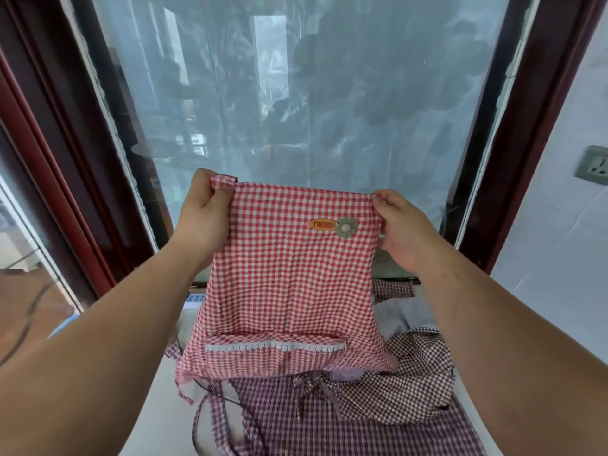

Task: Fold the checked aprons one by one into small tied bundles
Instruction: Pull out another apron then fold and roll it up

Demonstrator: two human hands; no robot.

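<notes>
A red-and-white checked apron (286, 278) hangs upright in front of me, held up by its two top corners. My left hand (202, 212) pinches the top left corner with its strap loop. My right hand (399, 228) pinches the top right corner. The apron bears an orange label and a green fabric flower near the top, and a lace-trimmed pocket near the bottom. Its lower edge hangs just over other aprons on the white table (158, 419).
A purple checked apron (329, 429) lies spread on the table under it, with a brown checked apron (411, 383) and a grey cloth (404, 315) to the right. A window with dark red frame (493, 159) stands behind. A wall socket (594, 166) is at right.
</notes>
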